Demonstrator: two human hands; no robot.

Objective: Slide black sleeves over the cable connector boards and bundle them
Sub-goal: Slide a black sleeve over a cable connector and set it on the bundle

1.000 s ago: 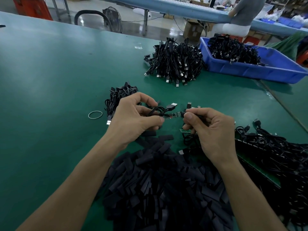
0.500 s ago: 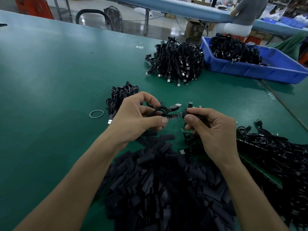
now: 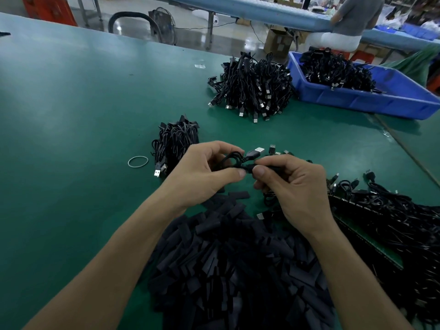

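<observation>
My left hand [image 3: 202, 175] pinches a coiled black USB cable [image 3: 238, 158], its silver plug pointing right. My right hand [image 3: 295, 186] pinches a black sleeve [image 3: 269, 168] that sits over the cable's connector board; the two thumbs almost touch and the board is hidden. A big heap of loose black sleeves [image 3: 238, 263] lies on the green table just below my hands. To the right lies a pile of unsleeved cables with green boards [image 3: 392, 222]. A small bundle of cables [image 3: 175, 141] sits left of my hands, beside a rubber band [image 3: 138, 161].
A large pile of cables [image 3: 252, 86] lies at the back, next to a blue bin [image 3: 371, 101] holding more cables. A person sits at another table [image 3: 262, 10] behind. The green table [image 3: 71, 103] stretches bare to the left.
My right hand has moved left toward my left hand, and the sleeve now covers the green board that showed between the hands before.
</observation>
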